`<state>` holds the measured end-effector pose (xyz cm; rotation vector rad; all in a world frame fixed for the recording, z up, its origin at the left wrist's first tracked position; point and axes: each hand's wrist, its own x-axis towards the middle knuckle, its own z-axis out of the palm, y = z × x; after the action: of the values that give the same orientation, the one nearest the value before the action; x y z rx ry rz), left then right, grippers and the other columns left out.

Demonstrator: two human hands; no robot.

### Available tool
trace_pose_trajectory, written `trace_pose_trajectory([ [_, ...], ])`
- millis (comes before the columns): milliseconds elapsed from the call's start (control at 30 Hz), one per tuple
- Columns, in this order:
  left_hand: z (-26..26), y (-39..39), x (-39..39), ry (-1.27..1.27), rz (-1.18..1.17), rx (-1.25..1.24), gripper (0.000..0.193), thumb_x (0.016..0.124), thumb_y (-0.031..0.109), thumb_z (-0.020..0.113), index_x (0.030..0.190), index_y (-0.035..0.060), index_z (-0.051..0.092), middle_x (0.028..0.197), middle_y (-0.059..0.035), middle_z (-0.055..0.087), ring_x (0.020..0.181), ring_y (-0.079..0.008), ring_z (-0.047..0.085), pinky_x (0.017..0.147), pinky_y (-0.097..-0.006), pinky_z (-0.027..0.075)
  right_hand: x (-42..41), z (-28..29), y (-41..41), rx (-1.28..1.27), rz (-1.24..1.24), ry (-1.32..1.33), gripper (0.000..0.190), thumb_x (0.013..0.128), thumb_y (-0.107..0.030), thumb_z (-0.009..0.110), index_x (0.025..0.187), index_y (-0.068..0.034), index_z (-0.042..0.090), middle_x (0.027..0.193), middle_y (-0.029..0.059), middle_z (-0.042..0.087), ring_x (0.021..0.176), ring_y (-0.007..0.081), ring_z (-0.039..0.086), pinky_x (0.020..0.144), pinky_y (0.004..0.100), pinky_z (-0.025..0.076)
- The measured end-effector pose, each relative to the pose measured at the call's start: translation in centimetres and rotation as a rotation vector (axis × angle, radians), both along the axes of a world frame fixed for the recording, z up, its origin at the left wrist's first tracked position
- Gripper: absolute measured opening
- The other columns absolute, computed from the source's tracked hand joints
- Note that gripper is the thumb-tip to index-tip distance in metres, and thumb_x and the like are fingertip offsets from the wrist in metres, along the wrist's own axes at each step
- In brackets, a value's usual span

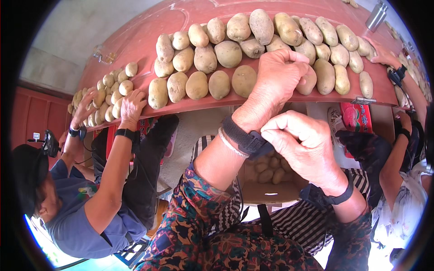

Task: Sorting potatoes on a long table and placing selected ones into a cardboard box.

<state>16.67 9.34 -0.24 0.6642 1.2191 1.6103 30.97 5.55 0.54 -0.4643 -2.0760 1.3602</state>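
My left hand (279, 73) hangs over the front of the red tabletop (135, 79), fingers curled in, with nothing seen in them. Just behind its fingertips is a potato (308, 83), partly covered; contact cannot be made out. A black wrist strap (242, 135) and a pale bracelet (232, 145) circle my left wrist. Thumb and forefinger of my right hand (301, 145) are pinched together at the edge of that strap's dark device; whether they grip it is unclear. Potatoes (228, 54) lie in rows across the table, the back ones piled up.
Below the table edge, a cardboard box (271, 194) in front of me holds potatoes. To the left, a co-worker's hands (130, 105) touch smaller potatoes (115, 86). Another person's hand (385, 56) reaches the row's right end. A metal bottle (376, 16) stands at the far right.
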Motion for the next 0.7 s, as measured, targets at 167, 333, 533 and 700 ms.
trace_pose_trajectory([
  [167, 0.3, -0.1, -0.7, 0.037, -0.044, -0.002, 0.012, 0.093, 0.004, 0.073, 0.104, -0.0007, 0.071, 0.091, -0.0109, 0.076, 0.068, -0.0076, 0.063, 0.054, -0.0200, 0.045, -0.3, -0.5, -0.5, 0.008, -0.028, 0.032, 0.007, 0.094, -0.003, 0.075, 0.100, -0.002, 0.072, 0.073, 0.0063, 0.067, 0.061, 0.0101, 0.060, 0.058, 0.0287, 0.050],
  [333, 0.2, 0.0, -1.0, 0.032, -0.033, 0.019, 0.013, 0.092, 0.004, 0.073, 0.104, -0.0003, 0.071, 0.091, -0.0104, 0.076, 0.068, -0.0084, 0.064, 0.053, -0.0208, 0.044, -0.1, 0.1, -0.5, -0.005, 0.056, -0.028, 0.012, 0.091, -0.002, 0.078, 0.100, -0.002, 0.071, 0.072, 0.0056, 0.066, 0.060, 0.0099, 0.059, 0.058, 0.0291, 0.050],
  [533, 0.2, -0.2, -1.2, 0.003, -0.028, 0.024, 0.014, 0.092, 0.003, 0.074, 0.105, -0.0015, 0.071, 0.091, -0.0103, 0.076, 0.068, -0.0090, 0.063, 0.052, -0.0204, 0.043, -0.2, 0.2, -0.5, -0.066, 0.136, -0.076, 0.015, 0.089, -0.003, 0.080, 0.098, -0.002, 0.069, 0.069, 0.0060, 0.064, 0.058, 0.0104, 0.057, 0.055, 0.0296, 0.047],
  [700, 0.5, -0.6, -0.7, 0.002, -0.051, 0.004, 0.015, 0.094, 0.004, 0.072, 0.108, -0.0009, 0.070, 0.093, -0.0096, 0.076, 0.069, -0.0081, 0.063, 0.052, -0.0200, 0.042, -0.4, 0.2, 0.1, -0.024, 0.184, -0.054, 0.015, 0.090, -0.006, 0.080, 0.094, -0.003, 0.066, 0.068, 0.0092, 0.064, 0.058, 0.0149, 0.061, 0.056, 0.0325, 0.048],
])
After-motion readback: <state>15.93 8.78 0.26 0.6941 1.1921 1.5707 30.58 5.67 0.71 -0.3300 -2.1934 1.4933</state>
